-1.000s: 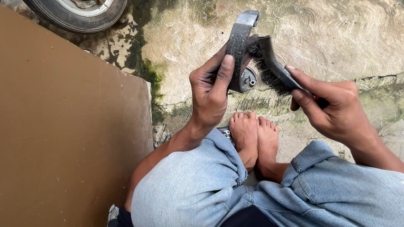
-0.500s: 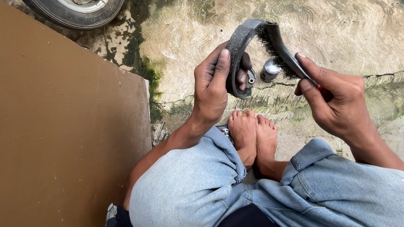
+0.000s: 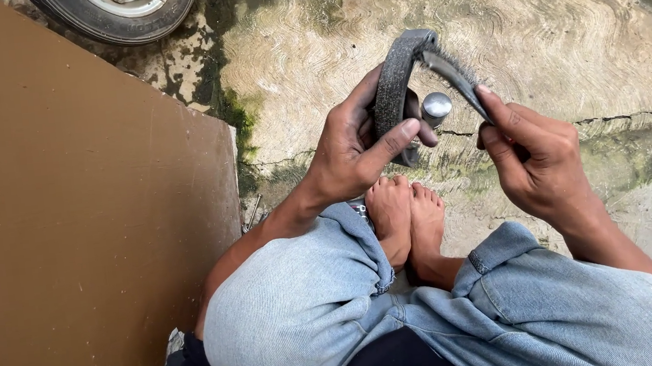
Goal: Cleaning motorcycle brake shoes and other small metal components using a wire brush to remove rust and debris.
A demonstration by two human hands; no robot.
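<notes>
Grey curved brake shoe is clamped in the left hand above the feet, while the right hand grips a wire brush against it; short firm strokes seem best.

Ground: you're over cracked, stained concrete with green moss along the seams.
Left: a flat brown board covers it.
Top left: a tyre.
Light: soft daylight.

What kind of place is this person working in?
Probably an outdoor yard or roadside repair spot: mossy, cracked concrete ground, a small tyre at the top, and a curved brake shoe held in the left hand.
</notes>
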